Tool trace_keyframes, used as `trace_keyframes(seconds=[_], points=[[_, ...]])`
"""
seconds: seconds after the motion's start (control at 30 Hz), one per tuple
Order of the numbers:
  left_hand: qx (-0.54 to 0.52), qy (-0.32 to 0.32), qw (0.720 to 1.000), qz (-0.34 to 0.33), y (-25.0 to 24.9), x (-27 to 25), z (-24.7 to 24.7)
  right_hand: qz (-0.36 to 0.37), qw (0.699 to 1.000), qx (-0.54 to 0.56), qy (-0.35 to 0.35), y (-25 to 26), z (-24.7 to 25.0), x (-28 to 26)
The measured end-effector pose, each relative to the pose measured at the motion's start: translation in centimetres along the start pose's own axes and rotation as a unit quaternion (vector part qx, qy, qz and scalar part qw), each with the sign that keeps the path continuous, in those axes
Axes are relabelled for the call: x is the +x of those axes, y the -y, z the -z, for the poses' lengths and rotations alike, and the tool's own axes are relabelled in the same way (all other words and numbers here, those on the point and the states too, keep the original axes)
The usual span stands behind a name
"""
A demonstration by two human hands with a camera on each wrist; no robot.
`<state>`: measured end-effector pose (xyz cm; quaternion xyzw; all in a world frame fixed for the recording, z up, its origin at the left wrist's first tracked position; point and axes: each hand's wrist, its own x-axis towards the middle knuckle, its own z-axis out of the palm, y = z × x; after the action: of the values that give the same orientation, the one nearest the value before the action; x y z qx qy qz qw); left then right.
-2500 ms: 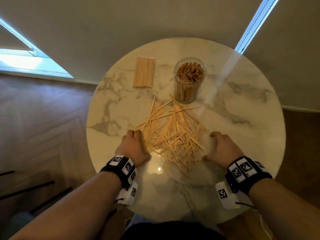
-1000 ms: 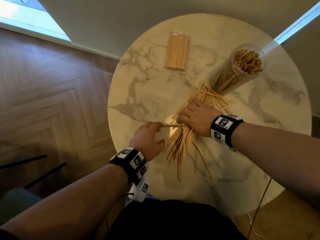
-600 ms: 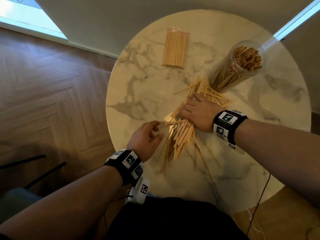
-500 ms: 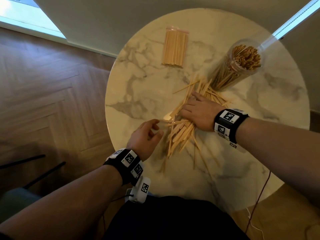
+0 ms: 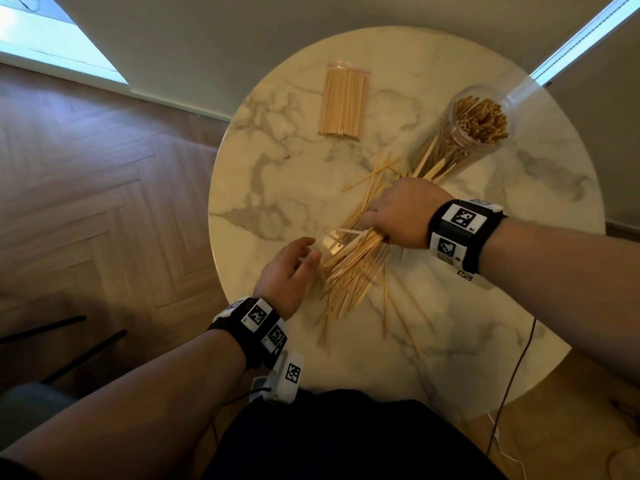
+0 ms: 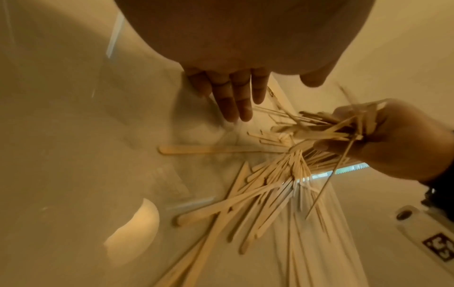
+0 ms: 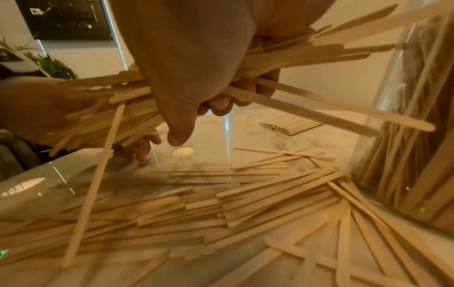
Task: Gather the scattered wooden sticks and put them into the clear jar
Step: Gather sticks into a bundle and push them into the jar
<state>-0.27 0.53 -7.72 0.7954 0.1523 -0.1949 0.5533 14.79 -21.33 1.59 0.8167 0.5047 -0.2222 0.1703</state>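
Marble tabletop (image 5: 467, 306) stands on herringbone wood floor (image 5: 104, 202) beside wall (image 5: 207, 36).

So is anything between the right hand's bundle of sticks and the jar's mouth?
Nothing visible blocks it. The right hand grips a bundle of sticks beside the clear jar, whose open mouth is already crowded with sticks. Loose sticks lie below, against its base.

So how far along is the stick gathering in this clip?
Done: the clear jar already holds many sticks. In hand: the right hand grips a bundle of flat wooden sticks; the left hand is open beside it. Left: loose sticks litter the round marble table.
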Motion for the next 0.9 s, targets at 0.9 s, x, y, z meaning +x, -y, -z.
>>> trace_keyframes(seconds=[0.9], points=[[0.356,0.135,0.921,-0.078,-8.1,1.2,-1.4,-0.239,0.584,0.664,-0.4,-2.0,0.5,-7.4]])
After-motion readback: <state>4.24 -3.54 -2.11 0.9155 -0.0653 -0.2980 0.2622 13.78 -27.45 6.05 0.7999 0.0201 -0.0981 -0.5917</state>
